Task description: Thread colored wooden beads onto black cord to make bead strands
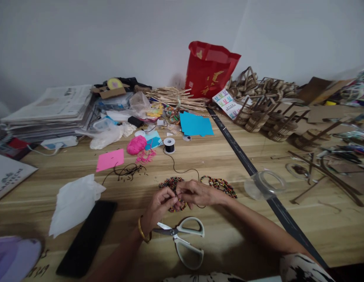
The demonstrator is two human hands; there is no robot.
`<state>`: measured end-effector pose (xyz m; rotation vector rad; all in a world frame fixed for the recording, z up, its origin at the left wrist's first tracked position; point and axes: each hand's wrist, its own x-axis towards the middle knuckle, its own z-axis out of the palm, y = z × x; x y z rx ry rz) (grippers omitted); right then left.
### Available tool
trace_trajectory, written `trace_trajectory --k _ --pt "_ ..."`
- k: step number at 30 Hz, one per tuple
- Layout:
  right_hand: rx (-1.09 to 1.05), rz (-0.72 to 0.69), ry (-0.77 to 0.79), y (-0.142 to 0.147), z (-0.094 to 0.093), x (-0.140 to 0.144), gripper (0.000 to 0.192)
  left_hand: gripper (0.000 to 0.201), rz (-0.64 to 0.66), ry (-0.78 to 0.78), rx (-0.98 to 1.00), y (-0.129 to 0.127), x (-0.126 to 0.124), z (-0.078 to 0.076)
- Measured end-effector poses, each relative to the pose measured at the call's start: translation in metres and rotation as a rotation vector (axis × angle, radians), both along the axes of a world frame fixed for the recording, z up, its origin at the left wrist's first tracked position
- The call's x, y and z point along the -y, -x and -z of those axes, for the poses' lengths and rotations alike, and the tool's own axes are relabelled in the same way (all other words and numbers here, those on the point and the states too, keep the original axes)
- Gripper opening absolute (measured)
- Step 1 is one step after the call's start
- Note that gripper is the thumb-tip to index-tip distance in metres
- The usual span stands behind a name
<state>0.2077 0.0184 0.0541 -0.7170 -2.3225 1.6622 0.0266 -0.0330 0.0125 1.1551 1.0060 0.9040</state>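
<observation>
My left hand (pixel 158 207) and my right hand (pixel 198 193) meet at the middle of the wooden table (pixel 217 156), fingertips pinched together on a thin black cord (pixel 182 170) and a string of coloured beads (pixel 171 183). The cord runs back to a small black spool (pixel 169 145). A second pile of coloured beads (pixel 220 184) lies just right of my right hand. White-handled scissors (pixel 184 239) rest closed on the table just in front of my left wrist, which wears a gold bangle.
A black phone (pixel 87 237) and white tissue (pixel 74 203) lie at the left. Pink paper (pixel 110 159), pink yarn (pixel 136 145), blue paper (pixel 196 124), a red bag (pixel 209 70), stacked newspapers (pixel 52 109), wooden baskets (pixel 258 117) and a clear tape roll (pixel 265 184) crowd the back and right.
</observation>
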Motion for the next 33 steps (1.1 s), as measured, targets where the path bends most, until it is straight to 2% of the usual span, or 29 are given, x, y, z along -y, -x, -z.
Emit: trace_trajectory --k 4,8,14,19,25,33 --pt "0.009 0.031 -0.055 0.0 0.007 -0.004 0.006 0.026 -0.025 -0.001 0.023 -0.001 -0.001 0.0" --pt "-0.009 0.029 -0.003 0.001 0.011 -0.006 0.007 0.024 -0.021 0.009 0.048 -0.001 -0.001 0.003" --pt "-0.016 0.045 0.005 0.001 0.008 -0.003 0.007 0.019 0.016 0.021 0.113 0.001 0.0 0.007" --pt "-0.049 0.04 0.01 0.001 0.006 0.0 0.007 0.019 -0.003 0.067 0.209 -0.001 -0.001 0.002" --pt "-0.044 0.037 0.024 0.001 0.002 0.0 0.006 0.02 0.053 0.151 0.349 -0.003 -0.001 -0.002" --pt "-0.04 0.009 -0.041 0.0 0.006 -0.003 0.008 0.021 0.053 0.114 0.314 -0.003 0.0 0.007"
